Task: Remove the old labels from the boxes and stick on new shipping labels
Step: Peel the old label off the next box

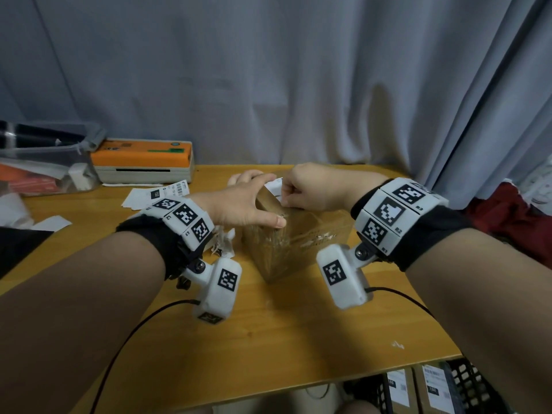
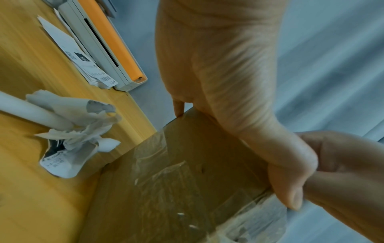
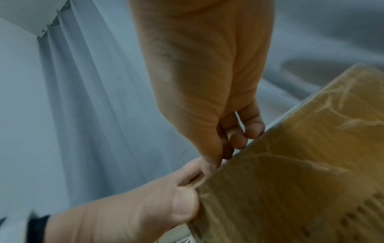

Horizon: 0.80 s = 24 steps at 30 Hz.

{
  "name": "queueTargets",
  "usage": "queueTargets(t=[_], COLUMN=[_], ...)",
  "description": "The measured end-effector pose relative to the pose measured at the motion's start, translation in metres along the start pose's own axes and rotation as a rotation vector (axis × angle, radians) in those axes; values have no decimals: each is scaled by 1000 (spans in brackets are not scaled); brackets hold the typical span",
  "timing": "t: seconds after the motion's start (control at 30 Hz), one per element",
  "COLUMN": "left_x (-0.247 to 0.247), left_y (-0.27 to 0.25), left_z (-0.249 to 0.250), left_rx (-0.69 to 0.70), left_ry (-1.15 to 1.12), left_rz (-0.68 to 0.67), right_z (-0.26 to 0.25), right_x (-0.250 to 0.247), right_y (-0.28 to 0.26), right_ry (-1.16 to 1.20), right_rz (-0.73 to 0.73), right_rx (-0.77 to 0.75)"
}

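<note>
A brown cardboard box (image 1: pixel 292 243) wrapped in clear tape stands tilted on the wooden table (image 1: pixel 268 339). My left hand (image 1: pixel 260 201) grips its upper left corner, thumb on the near face and fingers over the far side. In the left wrist view the thumb presses the box (image 2: pixel 166 180) by the taped edge. My right hand (image 1: pixel 283 192) pinches a white label (image 1: pixel 274 185) at the box's far top edge. The right wrist view shows my right fingertips (image 3: pixel 239 136) curled at the edge of the box (image 3: pixel 290 180). Most of the label is hidden behind my hands.
An orange and cream label printer (image 1: pixel 143 162) sits at the back left with loose printed labels (image 1: pixel 155 194) before it. Crumpled peeled labels (image 2: pixel 72 139) lie left of the box. A clear bin (image 1: pixel 44 162) stands far left. Below the table's front edge, a black crate (image 1: pixel 466 383) holds labelled boxes.
</note>
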State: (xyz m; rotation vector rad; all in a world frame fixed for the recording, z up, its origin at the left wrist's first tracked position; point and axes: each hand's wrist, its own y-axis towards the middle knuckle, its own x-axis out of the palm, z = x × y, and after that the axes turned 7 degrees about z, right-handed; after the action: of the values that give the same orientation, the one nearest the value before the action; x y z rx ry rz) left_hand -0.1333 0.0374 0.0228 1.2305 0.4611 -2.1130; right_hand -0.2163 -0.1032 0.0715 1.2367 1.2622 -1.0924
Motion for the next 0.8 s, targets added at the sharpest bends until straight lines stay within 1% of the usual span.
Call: queueTargets(t=[0.13,0.2,0.3,0.37,0.43,0.57,0.67,0.8], left_x=[0,1,1,2,1,1,1,1], left_y=[1,1,1,1,1,1,1,1], left_z=[0,0,0,0,0,0,-1,-1], left_rx=[2,-1,4,9,6,5,5,0], left_ry=[2,0,3,1,-4,-7,-10,-3], left_rz=[5,3,4,10,12,10,14,13], right_z=[-4,-3,2,3,6,15,21,21], right_x=[7,7,6,4,6,9,7,9], right_y=[2,3,3,3,2,-2,-9,-8], right_ry=[-217,-263,-273,-221,-120,213,366,337], right_rz=[-74,-97,-82,-71,-31,151,145,153], right_rx=[-31,-52,-68,-36,11,96,132,142])
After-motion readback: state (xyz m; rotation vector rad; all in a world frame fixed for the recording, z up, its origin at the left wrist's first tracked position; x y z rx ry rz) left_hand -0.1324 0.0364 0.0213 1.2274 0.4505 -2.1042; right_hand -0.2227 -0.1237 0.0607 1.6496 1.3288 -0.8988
